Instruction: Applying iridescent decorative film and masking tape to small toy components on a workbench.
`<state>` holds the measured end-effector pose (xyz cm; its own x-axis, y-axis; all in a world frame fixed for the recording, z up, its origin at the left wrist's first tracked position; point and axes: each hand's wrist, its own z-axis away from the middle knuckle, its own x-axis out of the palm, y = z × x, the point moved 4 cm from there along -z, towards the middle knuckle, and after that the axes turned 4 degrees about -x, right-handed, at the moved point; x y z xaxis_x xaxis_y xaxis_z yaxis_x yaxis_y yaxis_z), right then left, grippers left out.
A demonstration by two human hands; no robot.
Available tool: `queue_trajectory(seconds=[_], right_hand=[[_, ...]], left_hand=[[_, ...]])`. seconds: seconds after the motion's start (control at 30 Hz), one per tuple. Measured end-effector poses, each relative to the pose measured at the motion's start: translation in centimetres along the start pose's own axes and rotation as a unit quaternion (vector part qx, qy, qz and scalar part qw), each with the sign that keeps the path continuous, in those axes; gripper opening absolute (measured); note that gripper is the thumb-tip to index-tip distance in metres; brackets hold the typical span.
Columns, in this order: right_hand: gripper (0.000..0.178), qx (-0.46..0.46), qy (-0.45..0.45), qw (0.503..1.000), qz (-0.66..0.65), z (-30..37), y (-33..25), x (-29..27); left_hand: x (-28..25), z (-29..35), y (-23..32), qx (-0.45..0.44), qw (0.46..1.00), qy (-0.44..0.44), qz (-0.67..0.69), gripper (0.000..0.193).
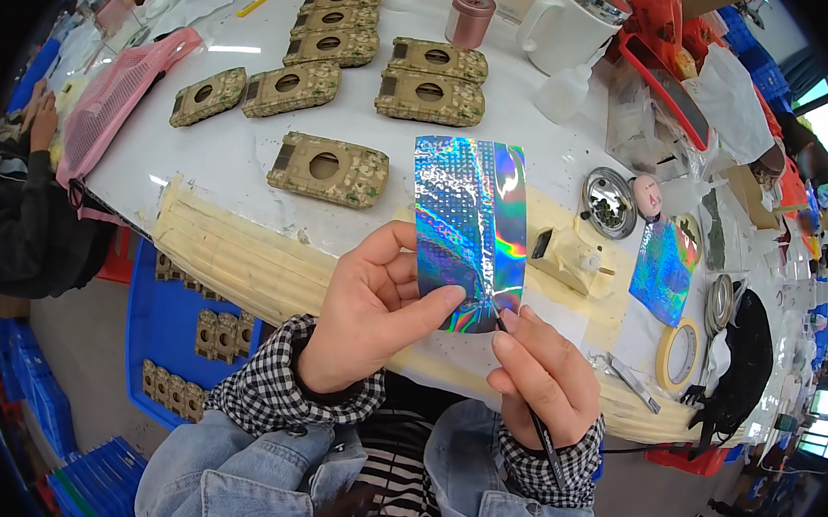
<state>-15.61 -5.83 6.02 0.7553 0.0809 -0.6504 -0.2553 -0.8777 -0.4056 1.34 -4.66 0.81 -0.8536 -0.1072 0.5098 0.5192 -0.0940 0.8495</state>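
Observation:
My left hand (pixel 362 308) grips a shiny holographic sticker sheet (pixel 461 204) by its lower left edge, thumb across the front. Small rows of marks cover much of the sheet. A slim black pointed tool (pixel 543 442) is pinched in my right hand (pixel 551 379), its tip touching the sheet's lower right part; whether it is tweezers or a blade I cannot make out. Beyond the left hand lies a camouflage model tank hull (pixel 357 176) with a round hole on top. Several similar hulls (pixel 430 99) stand farther back in groups.
Right of the sheet are a taped block (pixel 577 260), a round metal tin (pixel 610 203), another holographic sheet (pixel 660 276), a tape roll (pixel 678 354) and metal tweezers (pixel 633 382). A white mug (pixel 574 30) stands behind. Lower left, a blue tray (pixel 165 323) holds more hulls. Another person's hand (pixel 43 127) is far left.

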Motion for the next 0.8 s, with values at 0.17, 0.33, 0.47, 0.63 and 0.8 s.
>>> queue_trajectory(seconds=[0.17,0.33,0.47,0.63,0.8], right_hand=[[0.034,-0.022,-0.015,1.0,0.002,0.01,0.15,0.33],[0.035,-0.031,-0.023,0.999,0.023,0.06,0.12,0.55],[0.035,-0.033,-0.024,0.999,0.032,-0.01,0.14,0.61],[0.034,-0.033,-0.021,0.999,0.034,0.05,0.14,0.74],[0.032,-0.033,-0.022,0.999,0.034,-0.07,0.12,0.7]], left_hand=[[-0.06,0.09,-0.1,0.005,1.0,-0.002,0.0,0.035],[0.15,0.14,0.0,0.009,1.0,-0.001,0.005,0.036],[0.14,0.16,-0.06,0.006,1.0,-0.004,0.007,0.037],[0.06,0.21,-0.05,0.004,1.0,-0.004,0.006,0.038],[0.08,0.12,-0.1,0.003,1.0,-0.008,0.006,0.038]])
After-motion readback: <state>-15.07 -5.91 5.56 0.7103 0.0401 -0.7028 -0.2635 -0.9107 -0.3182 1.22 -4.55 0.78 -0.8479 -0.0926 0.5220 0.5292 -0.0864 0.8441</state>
